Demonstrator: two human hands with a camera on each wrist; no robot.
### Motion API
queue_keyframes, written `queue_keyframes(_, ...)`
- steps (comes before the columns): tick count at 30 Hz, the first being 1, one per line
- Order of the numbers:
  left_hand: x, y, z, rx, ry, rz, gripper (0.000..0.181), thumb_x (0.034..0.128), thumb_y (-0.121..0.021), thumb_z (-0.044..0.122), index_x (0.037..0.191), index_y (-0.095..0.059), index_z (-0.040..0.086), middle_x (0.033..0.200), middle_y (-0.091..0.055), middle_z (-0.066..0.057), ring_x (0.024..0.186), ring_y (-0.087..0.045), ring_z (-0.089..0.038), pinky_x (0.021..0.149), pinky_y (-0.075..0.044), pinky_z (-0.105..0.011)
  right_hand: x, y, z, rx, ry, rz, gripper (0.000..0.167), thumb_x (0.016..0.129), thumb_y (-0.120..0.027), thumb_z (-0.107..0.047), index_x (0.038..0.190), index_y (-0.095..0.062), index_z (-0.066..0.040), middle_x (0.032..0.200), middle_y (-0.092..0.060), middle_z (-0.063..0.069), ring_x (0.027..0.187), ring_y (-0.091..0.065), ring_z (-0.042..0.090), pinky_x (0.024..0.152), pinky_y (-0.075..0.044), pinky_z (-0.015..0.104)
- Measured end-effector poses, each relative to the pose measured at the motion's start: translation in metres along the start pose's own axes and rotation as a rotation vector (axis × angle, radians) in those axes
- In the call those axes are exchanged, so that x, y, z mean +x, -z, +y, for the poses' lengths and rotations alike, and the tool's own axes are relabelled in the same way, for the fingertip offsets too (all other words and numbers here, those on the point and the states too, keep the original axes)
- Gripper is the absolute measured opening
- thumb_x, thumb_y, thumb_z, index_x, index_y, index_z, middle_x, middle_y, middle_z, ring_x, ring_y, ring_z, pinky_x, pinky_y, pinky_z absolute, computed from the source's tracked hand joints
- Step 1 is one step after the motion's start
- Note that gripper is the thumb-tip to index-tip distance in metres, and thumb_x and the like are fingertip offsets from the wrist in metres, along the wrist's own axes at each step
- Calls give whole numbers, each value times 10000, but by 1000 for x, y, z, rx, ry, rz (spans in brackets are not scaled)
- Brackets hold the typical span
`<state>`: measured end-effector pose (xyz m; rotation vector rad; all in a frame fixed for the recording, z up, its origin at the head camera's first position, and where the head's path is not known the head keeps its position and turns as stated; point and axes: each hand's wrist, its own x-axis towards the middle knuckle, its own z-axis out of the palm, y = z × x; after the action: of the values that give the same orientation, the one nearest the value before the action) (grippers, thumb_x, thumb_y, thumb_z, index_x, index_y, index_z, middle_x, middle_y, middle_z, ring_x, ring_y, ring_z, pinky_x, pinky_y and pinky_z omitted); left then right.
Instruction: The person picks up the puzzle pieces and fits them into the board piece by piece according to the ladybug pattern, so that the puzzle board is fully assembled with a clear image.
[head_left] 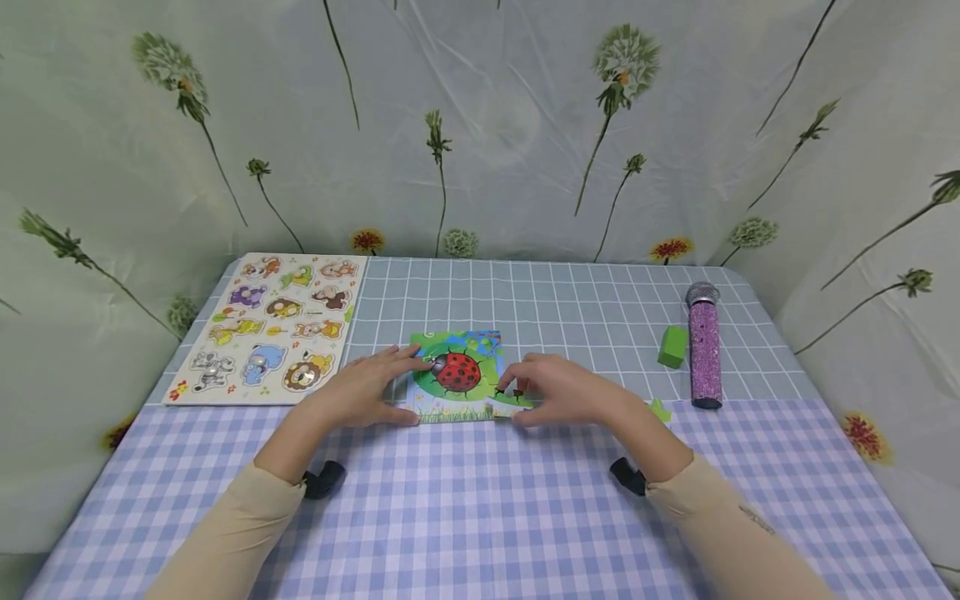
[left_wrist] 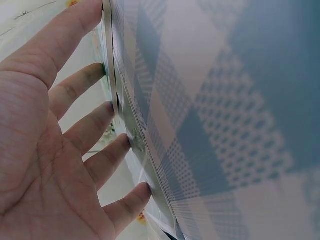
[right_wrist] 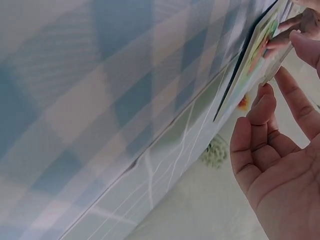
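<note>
A ladybug jigsaw puzzle (head_left: 457, 372) lies flat in the middle of the table. My left hand (head_left: 367, 387) rests at its left side, fingers spread over the edge and thumb by the lower left corner. In the left wrist view the fingertips (left_wrist: 125, 141) of that hand touch down with fairly straight fingers. At the puzzle's lower right, my right hand (head_left: 566, 392) pinches a puzzle piece (head_left: 517, 400) between thumb and fingers. The right wrist view shows this thin piece (right_wrist: 278, 65) edge-on, tilted above the board. Dark notches show where it meets the picture.
An animal peg board (head_left: 281, 332) lies at the back left. To the right are a green block (head_left: 672, 347) and a glittery purple microphone (head_left: 705, 350). A small green piece (head_left: 660, 411) shows partly behind my right wrist. Fabric walls surround the table (head_left: 487, 517).
</note>
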<state>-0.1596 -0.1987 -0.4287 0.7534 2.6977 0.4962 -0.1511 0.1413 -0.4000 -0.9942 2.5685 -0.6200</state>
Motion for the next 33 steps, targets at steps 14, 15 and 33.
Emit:
queue_keyframes(14, 0, 1, 0, -15, 3, -10, 808, 887, -866, 481, 1592, -537, 262, 1774, -318, -94, 1637, -268, -457, 1230, -258, -797, 45, -10, -16, -39, 48, -62, 395, 905, -844, -273, 1279, -754, -182, 1149, -719, -23, 1023, -617, 126, 928, -555, 321)
queue_keyframes(15, 0, 1, 0, -17, 3, -12, 807, 889, -866, 480, 1592, -536, 262, 1775, -316, -94, 1638, -266, -455, 1232, -255, -796, 47, -11, -17, -36, 54, -66, 390, 906, -843, -272, 1274, -755, -180, 1160, -727, -27, 1018, -606, 126, 927, -550, 324)
queue_keyframes(33, -2, 4, 4, -29, -1, -27, 783, 906, -857, 452, 1589, -536, 244, 1774, -313, -117, 1640, -257, -458, 1232, -263, -789, 69, -15, -24, -38, 117, -114, 377, 918, -830, -232, 1278, -770, -136, 1125, -764, -27, 1010, -596, 139, 927, -541, 325)
